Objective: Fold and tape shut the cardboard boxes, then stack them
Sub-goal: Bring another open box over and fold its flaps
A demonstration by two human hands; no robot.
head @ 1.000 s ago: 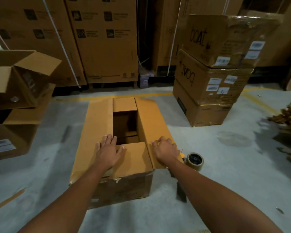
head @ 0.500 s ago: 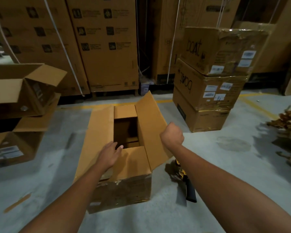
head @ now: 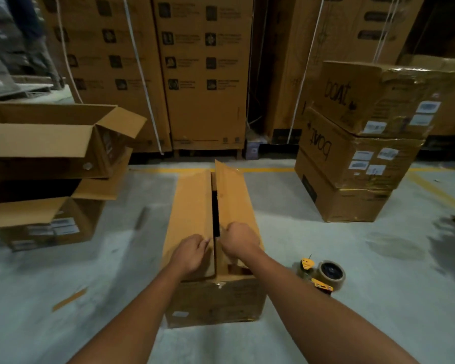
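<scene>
Box [head: 216,298] is sitting on floor, dead centre. L hand [head: 192,254] pinching L flap [head: 192,206], R hand [head: 238,239] curling fingers round R flap [head: 233,198] at seam. Far end's sticking up, so I'd be pressing it flat before taping.

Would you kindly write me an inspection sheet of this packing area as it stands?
Surface: grey concrete floor, yellow line.
Job's things: cardboard box, flaps nearly shut, dark gap between; tape dispenser on floor to its right; three stacked boxes.
Clutter: tape strip on floor; open boxes at left.
Hands: left hand on left flap, grip unclear; right hand curled at right flap edge.
Cables: white straps across tall cartons.
Surroundings: tall cartons behind.
</scene>
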